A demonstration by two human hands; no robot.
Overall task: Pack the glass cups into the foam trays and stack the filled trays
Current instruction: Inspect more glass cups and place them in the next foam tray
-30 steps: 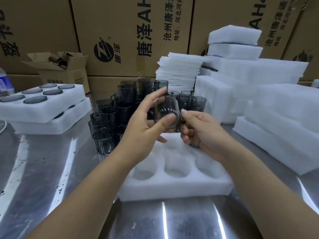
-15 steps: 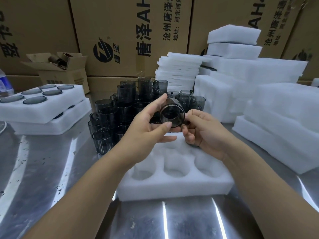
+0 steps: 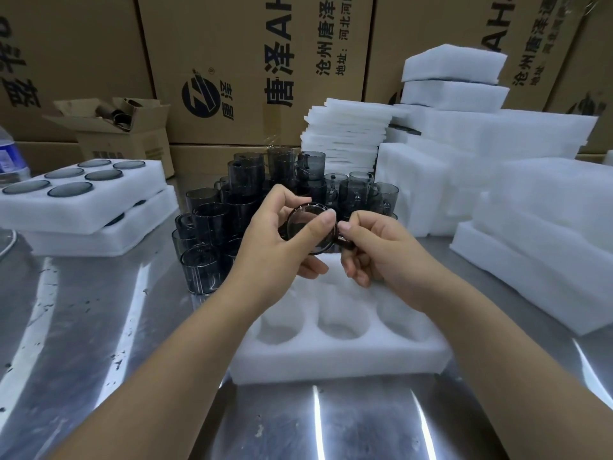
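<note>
Both hands hold one smoky glass cup [image 3: 310, 232] above an empty white foam tray [image 3: 335, 355]. My left hand [image 3: 275, 245] grips its body between thumb and fingers, one round end facing me. My right hand [image 3: 374, 250] pinches the cup's handle on the right side. Behind them a cluster of several dark glass cups [image 3: 232, 207] stands on the steel table. At the left, a filled foam tray [image 3: 83, 194] with cups in its holes lies stacked on another tray [image 3: 99, 237].
Piles of white foam blocks and trays [image 3: 530, 207] fill the right side, with a stack of thin foam sheets [image 3: 345, 134] behind the cups. Printed cardboard boxes [image 3: 252, 61] wall the back. A small open carton [image 3: 122, 127] and a bottle [image 3: 10, 157] sit far left.
The cup has been turned between my hands: first side on, then with its open mouth toward me, now with a flat round end toward me. Both hands stayed over the tray.
</note>
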